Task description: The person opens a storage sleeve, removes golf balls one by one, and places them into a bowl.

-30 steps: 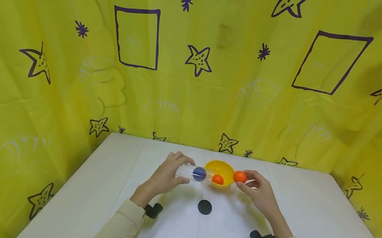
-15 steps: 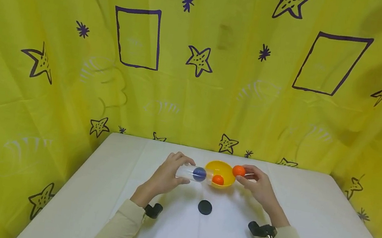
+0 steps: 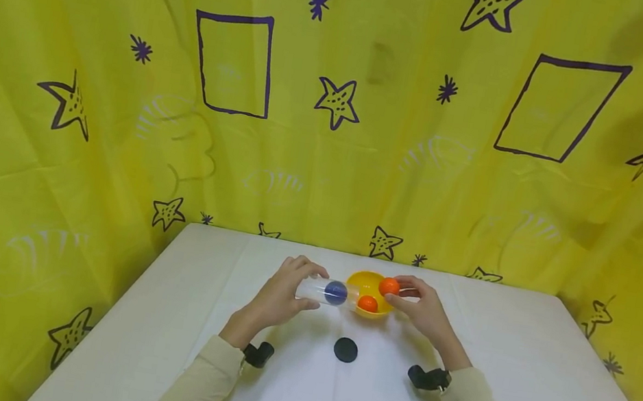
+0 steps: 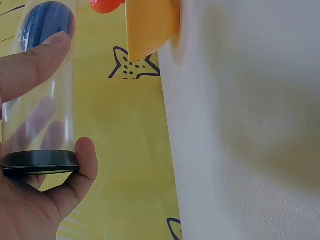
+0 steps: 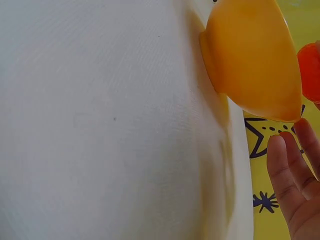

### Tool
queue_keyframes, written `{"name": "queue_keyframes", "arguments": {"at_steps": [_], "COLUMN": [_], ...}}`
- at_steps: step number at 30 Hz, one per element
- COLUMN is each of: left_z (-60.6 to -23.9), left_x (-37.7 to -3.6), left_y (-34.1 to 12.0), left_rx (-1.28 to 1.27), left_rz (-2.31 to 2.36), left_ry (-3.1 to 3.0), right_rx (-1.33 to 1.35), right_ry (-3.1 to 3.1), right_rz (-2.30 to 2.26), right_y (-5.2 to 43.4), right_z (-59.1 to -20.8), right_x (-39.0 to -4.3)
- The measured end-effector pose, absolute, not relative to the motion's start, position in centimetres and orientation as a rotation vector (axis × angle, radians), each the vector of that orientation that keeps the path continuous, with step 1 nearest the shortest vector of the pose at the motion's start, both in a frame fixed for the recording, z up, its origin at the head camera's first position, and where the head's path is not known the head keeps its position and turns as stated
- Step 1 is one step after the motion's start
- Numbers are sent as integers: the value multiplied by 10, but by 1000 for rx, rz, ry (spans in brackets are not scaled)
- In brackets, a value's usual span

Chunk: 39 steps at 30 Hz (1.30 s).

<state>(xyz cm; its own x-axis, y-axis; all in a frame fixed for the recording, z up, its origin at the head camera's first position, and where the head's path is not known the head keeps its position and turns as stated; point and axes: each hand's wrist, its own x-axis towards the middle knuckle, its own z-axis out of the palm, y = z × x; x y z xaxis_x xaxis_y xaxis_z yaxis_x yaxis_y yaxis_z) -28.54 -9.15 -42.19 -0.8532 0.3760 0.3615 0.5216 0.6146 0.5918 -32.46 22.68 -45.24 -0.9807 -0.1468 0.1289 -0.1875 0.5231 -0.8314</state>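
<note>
My left hand [image 3: 308,288] grips a clear tube [image 3: 314,289] lying on its side above the table, with a blue ball [image 3: 335,293] inside. In the left wrist view the tube [image 4: 42,110] has a black cap [image 4: 40,162] at its closed end, and my fingers [image 4: 30,70] wrap around it. The tube's open end points at a yellow bowl [image 3: 360,277] that holds an orange ball [image 3: 368,303]. My right hand [image 3: 400,293] pinches a second orange ball [image 3: 389,286] over the bowl's right rim. The right wrist view shows the bowl [image 5: 250,55] from outside and that ball [image 5: 310,70].
A black round lid [image 3: 345,350] lies flat on the white table [image 3: 517,396], nearer to me than the bowl. Yellow cloth with stars and squares [image 3: 332,126] hangs behind and on both sides of the table.
My right hand has carried its orange ball left, from outside the bowl's right side to above its rim. The left hand and the tube have stayed still.
</note>
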Motion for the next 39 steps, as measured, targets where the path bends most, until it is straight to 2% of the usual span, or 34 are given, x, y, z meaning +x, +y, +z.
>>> {"name": "queue_keyframes", "arguments": {"at_steps": [39], "left_z": [-422], "left_x": [-283], "left_y": [-88], "left_rx": [-746], "left_rz": [-1073], "left_ry": [-2674], "right_rx": [103], "right_ry": [-2679], "right_rz": [1674], "right_y": [213], "right_z": [-465], "right_x": [-349]}}
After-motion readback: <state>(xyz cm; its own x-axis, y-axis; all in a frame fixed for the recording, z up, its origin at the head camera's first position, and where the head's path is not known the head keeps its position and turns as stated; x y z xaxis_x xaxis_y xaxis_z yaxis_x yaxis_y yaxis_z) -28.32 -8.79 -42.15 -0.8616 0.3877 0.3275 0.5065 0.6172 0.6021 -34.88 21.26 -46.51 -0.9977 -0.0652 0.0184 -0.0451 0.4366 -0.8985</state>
